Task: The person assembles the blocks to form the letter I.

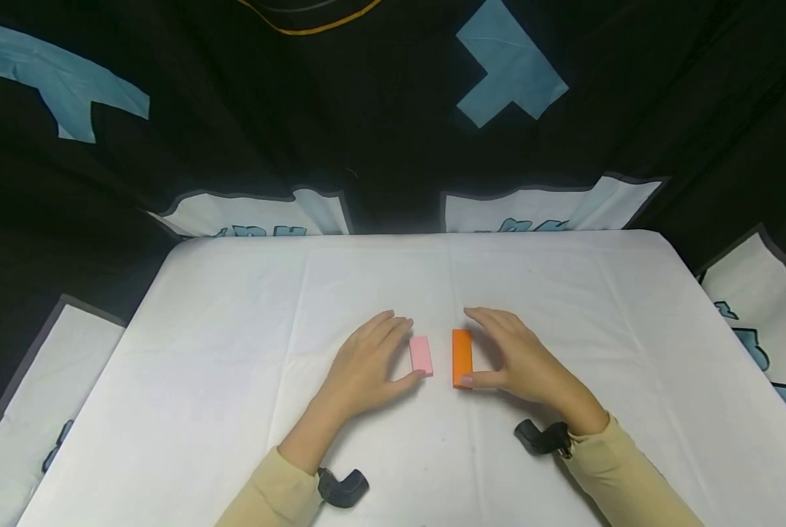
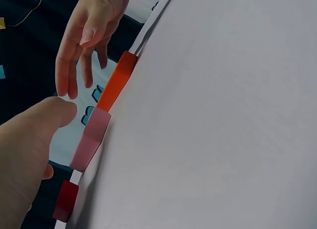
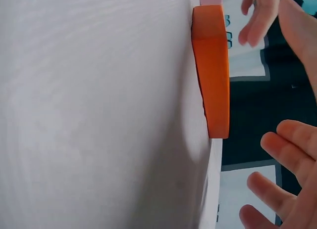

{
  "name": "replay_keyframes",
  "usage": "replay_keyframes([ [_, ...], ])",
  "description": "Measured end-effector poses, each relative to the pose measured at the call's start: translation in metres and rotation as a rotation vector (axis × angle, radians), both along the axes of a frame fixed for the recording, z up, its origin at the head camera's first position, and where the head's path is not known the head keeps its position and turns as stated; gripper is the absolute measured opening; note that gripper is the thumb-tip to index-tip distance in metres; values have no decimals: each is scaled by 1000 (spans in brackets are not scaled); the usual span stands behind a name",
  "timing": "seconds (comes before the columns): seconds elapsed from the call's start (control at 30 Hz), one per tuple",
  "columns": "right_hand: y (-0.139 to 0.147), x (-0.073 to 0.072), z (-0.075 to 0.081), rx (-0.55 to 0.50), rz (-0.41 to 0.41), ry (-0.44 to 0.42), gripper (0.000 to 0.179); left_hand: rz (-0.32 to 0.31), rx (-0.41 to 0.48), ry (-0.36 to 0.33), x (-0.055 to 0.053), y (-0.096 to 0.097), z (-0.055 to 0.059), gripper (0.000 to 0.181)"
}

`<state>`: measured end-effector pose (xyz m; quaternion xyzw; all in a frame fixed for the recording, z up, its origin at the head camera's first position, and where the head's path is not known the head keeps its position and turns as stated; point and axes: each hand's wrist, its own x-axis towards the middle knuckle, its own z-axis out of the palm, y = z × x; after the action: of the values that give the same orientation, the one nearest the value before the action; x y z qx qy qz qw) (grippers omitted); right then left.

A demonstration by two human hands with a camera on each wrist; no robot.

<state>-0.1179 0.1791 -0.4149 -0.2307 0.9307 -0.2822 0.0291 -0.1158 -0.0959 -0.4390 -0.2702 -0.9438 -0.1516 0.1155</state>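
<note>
A pink block [image 1: 421,356] lies on the white table, left of a longer orange block [image 1: 462,359], with a gap between them. My left hand [image 1: 361,366] hovers at the pink block's left side, thumb overlapping its near end in the head view. At the orange block's right side is my right hand [image 1: 521,359], its thumb overlapping that block's near end. In the right wrist view, the fingers [image 3: 282,147] are spread apart from the orange block. The left wrist view also has a red block [image 2: 66,202] below the left hand; the head view does not show it.
White cloth covers the table [image 1: 538,285], whose far edge meets a dark curtain [image 1: 393,132] with pale blue patches. A black wrist mount [image 1: 343,488] sits at the left cuff, and another black mount [image 1: 541,438] at the right cuff.
</note>
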Motion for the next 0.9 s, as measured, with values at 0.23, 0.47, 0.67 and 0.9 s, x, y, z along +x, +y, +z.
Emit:
replay_keyframes([
  [0.23, 4, -3, -9, -27, 17, -36, 103, -2, -27, -15, -3, 0, -5, 71],
  [0.47, 5, -5, -18, -58, 54, -41, 103, -22, -53, 39, -8, -3, -11, 72],
  [0.67, 4, -5, -24, -70, 80, -17, 100, -42, -56, 58, -10, -5, -14, 72],
  [0.9, 4, -6, -28, -70, 80, -12, 98, -66, -43, 61, -10, -4, -14, 69],
])
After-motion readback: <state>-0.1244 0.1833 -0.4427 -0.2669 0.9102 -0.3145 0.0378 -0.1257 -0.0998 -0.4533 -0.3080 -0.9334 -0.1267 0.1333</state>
